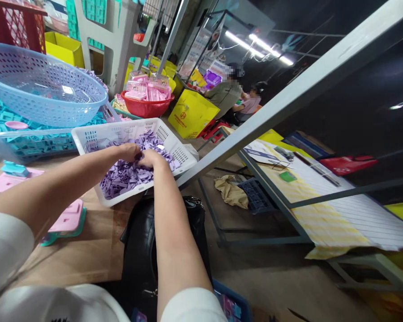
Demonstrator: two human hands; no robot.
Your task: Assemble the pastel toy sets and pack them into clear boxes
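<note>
A white slatted basket holds a heap of small purple plastic parts. Both arms reach into it. My left hand rests in the heap with its fingers curled down among the parts. Right beside it, my right hand is bent into the same heap. The fingertips of both are buried or turned away, so what they grip, if anything, is hidden. Pink and teal plastic cases lie on the brown tabletop under my left arm.
Left of the basket, a blue oval colander sits over a bin of teal parts. A red basket of pink pieces stands behind. A black bag is beside the table edge. A slanting metal post crosses at right; two people sit beyond.
</note>
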